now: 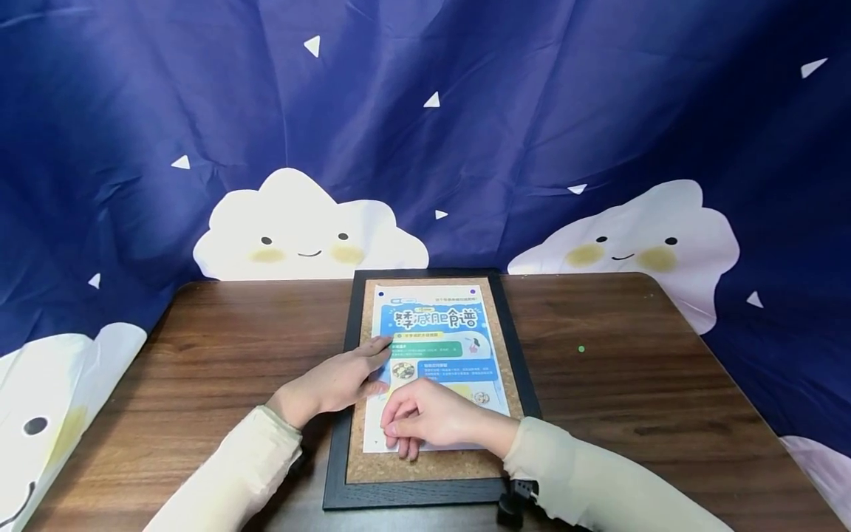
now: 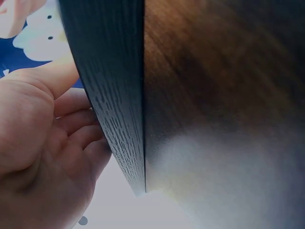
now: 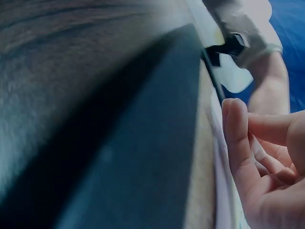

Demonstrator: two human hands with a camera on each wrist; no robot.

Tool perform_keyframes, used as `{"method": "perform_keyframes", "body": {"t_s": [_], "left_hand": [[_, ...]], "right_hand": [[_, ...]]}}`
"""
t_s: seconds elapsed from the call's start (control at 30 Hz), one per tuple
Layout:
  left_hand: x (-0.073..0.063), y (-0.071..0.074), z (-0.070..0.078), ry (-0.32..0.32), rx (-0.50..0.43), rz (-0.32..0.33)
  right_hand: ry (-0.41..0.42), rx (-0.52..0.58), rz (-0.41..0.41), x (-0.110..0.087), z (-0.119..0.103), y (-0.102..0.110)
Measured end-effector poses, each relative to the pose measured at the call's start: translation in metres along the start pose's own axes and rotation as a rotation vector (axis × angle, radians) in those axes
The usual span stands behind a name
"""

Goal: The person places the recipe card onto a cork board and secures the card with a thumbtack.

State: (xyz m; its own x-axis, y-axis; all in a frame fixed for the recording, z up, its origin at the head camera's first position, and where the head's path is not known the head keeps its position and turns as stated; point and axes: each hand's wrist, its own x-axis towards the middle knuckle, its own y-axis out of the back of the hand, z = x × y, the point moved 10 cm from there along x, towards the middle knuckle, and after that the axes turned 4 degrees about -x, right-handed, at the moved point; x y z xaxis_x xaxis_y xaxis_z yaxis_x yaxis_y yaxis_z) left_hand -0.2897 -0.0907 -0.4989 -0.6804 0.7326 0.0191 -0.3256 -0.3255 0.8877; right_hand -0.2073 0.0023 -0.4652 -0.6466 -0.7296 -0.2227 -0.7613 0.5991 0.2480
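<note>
A printed poster lies on a cork board with a black frame. A dark blue pin sits at its top left corner and a purple pin at its top right. My left hand rests across the frame's left side, its fairly straight fingers on the poster's left edge. My right hand is over the poster's lower left part, thumb and index fingertips pressed together and the other fingers curled. Whether anything small lies between those fingertips is hidden.
The board lies on a brown wooden table. A small green round thing lies right of the board. Behind the table hangs a blue curtain with white clouds. A black wrist device overlaps the frame's lower right corner.
</note>
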Motion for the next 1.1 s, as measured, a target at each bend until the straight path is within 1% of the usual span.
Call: {"method": "perform_keyframes", "body": {"t_s": [0.07,0.2,0.37,0.57,0.6,0.77,0.8,0.83,0.87,0.97,1.1], "left_hand": [[0.003,-0.007,-0.010,-0.008,0.046,0.007],[0.006,-0.009,-0.013,-0.013,0.072,0.013],[0.006,-0.007,-0.012,-0.001,0.070,0.009],[0.002,-0.006,-0.008,0.006,0.031,0.007],[0.000,-0.003,-0.002,-0.003,0.042,0.006],[-0.002,0.000,0.003,-0.012,0.013,0.010],[-0.001,0.000,0.003,-0.008,0.014,0.010],[0.001,-0.004,-0.003,-0.001,-0.002,0.010],[0.001,-0.003,-0.002,-0.004,-0.007,0.007],[0.002,-0.005,-0.005,-0.011,0.017,0.011],[0.001,-0.004,-0.004,-0.024,0.040,0.032]], "right_hand": [[-0.018,0.008,-0.001,0.003,0.002,-0.004],[-0.034,0.016,-0.005,0.008,0.000,-0.009],[-0.089,0.010,-0.024,0.014,-0.001,-0.014],[-0.161,-0.028,-0.024,0.019,-0.001,-0.017],[-0.169,-0.036,-0.022,0.019,-0.001,-0.018],[-0.226,-0.056,0.006,0.021,0.000,-0.018],[-0.239,-0.061,0.011,0.022,0.000,-0.018],[-0.251,-0.069,0.015,0.022,-0.001,-0.018],[-0.262,-0.082,0.019,0.022,-0.001,-0.018],[-0.282,-0.120,0.016,0.023,-0.002,-0.018],[-0.286,-0.185,0.003,0.024,-0.003,-0.018]]}}
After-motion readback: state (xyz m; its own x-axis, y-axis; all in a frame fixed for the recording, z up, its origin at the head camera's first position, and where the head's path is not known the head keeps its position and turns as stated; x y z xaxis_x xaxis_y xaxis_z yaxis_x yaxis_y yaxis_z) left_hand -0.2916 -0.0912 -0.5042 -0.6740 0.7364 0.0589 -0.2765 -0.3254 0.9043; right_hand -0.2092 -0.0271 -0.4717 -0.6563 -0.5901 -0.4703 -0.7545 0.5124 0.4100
